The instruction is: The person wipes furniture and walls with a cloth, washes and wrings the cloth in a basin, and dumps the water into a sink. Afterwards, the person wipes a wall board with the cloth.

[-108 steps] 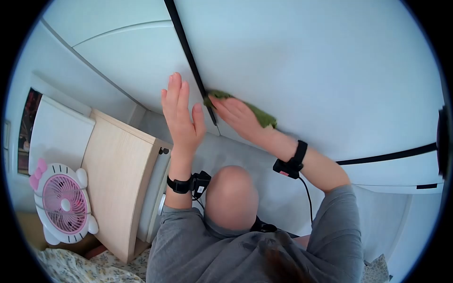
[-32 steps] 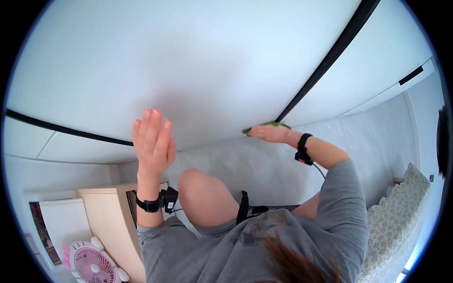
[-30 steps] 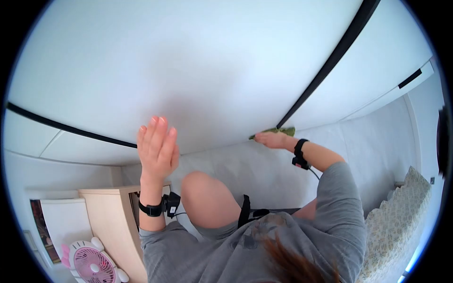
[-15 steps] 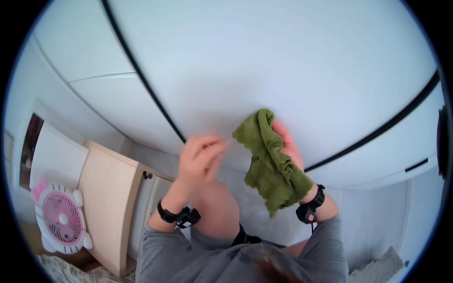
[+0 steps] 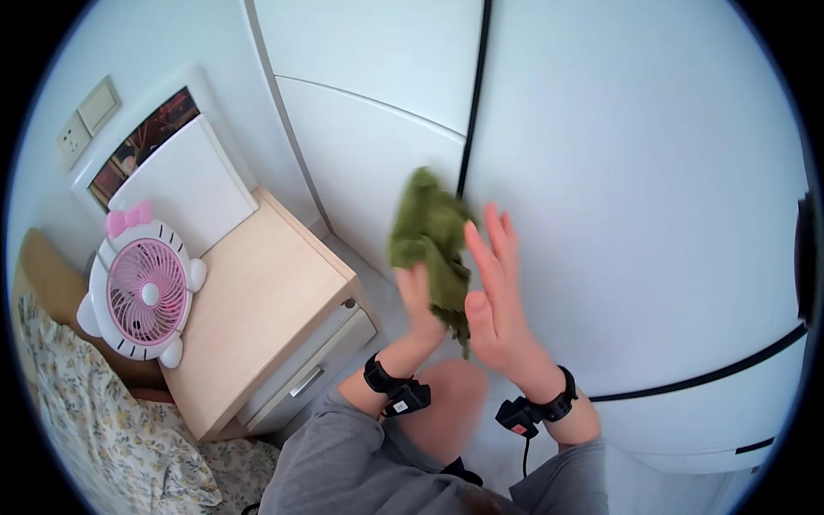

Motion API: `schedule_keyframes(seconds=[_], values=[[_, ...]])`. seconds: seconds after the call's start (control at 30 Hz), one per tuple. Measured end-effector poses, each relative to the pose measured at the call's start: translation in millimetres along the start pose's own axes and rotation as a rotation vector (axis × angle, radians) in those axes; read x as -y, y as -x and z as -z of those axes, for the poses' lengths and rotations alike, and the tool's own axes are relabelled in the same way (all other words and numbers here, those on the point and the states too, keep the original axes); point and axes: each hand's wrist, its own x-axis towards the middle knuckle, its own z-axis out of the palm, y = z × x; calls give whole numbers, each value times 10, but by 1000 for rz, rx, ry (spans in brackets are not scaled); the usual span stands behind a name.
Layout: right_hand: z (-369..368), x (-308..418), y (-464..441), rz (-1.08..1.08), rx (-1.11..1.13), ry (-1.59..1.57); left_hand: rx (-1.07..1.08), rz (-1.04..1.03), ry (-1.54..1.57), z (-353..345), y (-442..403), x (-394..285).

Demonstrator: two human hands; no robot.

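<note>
A crumpled green cloth (image 5: 429,236) hangs in front of the white cabinet doors (image 5: 635,197), near the black vertical strip between them. My left hand (image 5: 416,300) holds the cloth from below, with its fingers partly hidden behind the folds. Just right of the cloth, my right hand (image 5: 498,296) is raised with its fingers stretched and spread, and nothing is in its grasp. Both wrists carry black straps with small boxes. The cloth's edges look blurred.
At the left, a pink and white cat-shaped fan (image 5: 148,287) stands on a light wood nightstand (image 5: 266,300) beside a white panel (image 5: 184,184). Floral bedding (image 5: 112,412) lies at the lower left. Wall switches (image 5: 99,105) are at the upper left. My knee is below the cloth.
The cloth has passed from my right hand to my left hand. My right hand is now free and spread. The view has swung left, showing more of the nightstand and fan.
</note>
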Motion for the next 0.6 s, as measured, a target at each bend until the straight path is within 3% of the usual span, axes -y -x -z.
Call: schedule_keyframes(seconds=[0.03,0.1,0.13,0.17,0.23,0.3,0.4,0.6], values=[[-24,-61,16,17,8,2,-10,-16,2,79,-74,74],[-87,-276,104,98,-114,194,-254,-5,218,239,-223,275],[-76,-339,119,107,-114,200,-349,-123,199,239,-362,356],[-52,-397,136,134,-142,182,-351,-127,206,273,-511,484],[-18,-477,184,163,-168,166,-16,-113,62,297,-835,590],[13,-567,212,147,-131,114,-29,-744,-868,12,-1111,394],[4,-606,200,179,-119,106,-14,-865,-777,85,-1312,551],[-162,-761,209,213,-20,86,-198,-762,-769,469,-1599,765]])
